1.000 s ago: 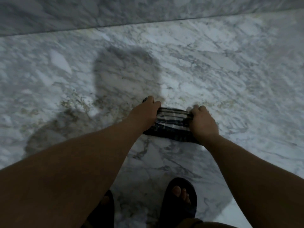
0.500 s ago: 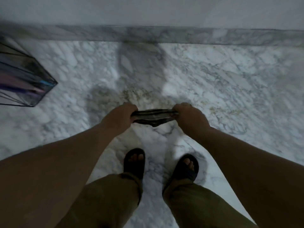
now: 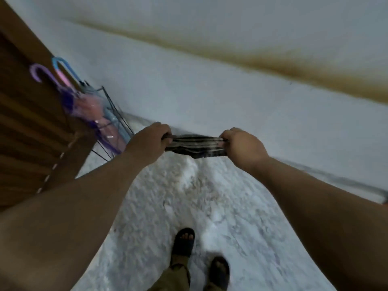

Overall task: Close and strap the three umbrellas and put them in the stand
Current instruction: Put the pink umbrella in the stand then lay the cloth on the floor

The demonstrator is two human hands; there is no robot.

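Observation:
I hold a folded dark striped umbrella (image 3: 195, 146) level in front of me, well above the floor. My left hand (image 3: 150, 141) grips its left end and my right hand (image 3: 241, 144) grips its right end. To the left stands a black wire stand (image 3: 116, 120) against the wall. Inside it lean a purple umbrella (image 3: 69, 97) and a pink umbrella with a blue hooked handle (image 3: 94, 108), both closed. The stand's base is partly hidden behind my left forearm.
A brown wooden door or cabinet (image 3: 27, 122) fills the left side. A white wall (image 3: 210, 91) with a brown stain band runs behind. My sandalled feet (image 3: 182, 242) stand on the marble floor (image 3: 189, 196).
I have straightened up and turned left; the striped umbrella rose from the floor in both hands, and the stand with two umbrellas has come into view.

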